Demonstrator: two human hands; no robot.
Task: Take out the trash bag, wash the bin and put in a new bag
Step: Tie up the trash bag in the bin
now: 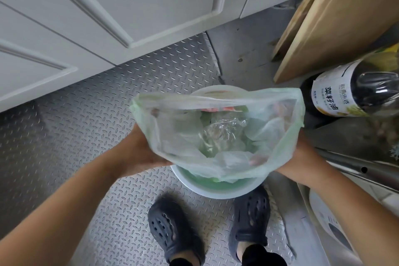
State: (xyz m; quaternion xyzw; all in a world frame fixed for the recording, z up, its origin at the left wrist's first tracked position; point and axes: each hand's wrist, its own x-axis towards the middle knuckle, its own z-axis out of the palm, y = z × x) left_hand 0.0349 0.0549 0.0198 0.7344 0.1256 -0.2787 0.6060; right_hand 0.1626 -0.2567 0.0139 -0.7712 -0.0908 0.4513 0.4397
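Both hands, left (138, 151) at 9 o'clock & right (302, 155) at 3, grip the thin pale-green translucent trash bag (218, 134) w/ its mouth open. Round white plastic bin (218, 190) sits right under it; dark oil bottle (354, 90) at 2 o'clock.

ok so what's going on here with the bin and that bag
A person stands over a round bin on the metal floor, holding a pale green trash bag by its sides, left hand and right hand. The bag's mouth is open, with wrappers and scraps visible inside, and its lower part sits in the bin. A dark bottle of oil stands to the right.
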